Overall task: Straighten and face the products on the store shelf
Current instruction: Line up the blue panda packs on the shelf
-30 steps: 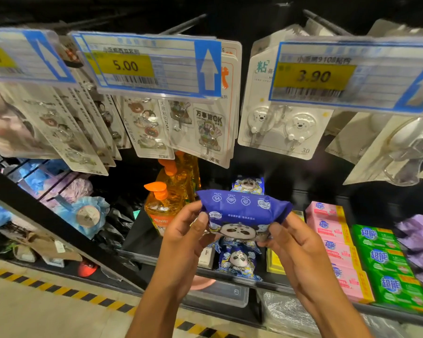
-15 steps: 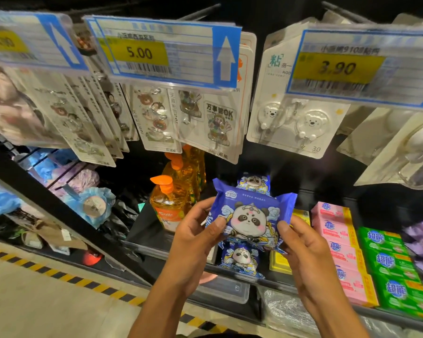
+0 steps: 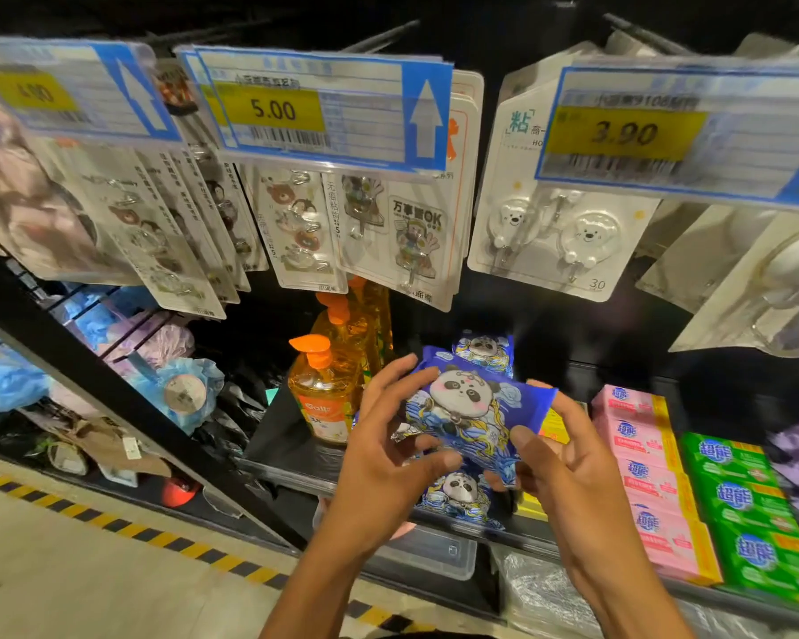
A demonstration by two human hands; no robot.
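Pack is held panda face outward, just above the row of like packs on the shelf, between the soap bottle and the pink boxes. Done well, I judge, it goes down level and upright, in line with that row and flush with the front lip, without crushing the soft wrapper. Left hand pinches its left end, thumb below and fingers spread above; right hand grips the right end, thumb in front, fingers behind.
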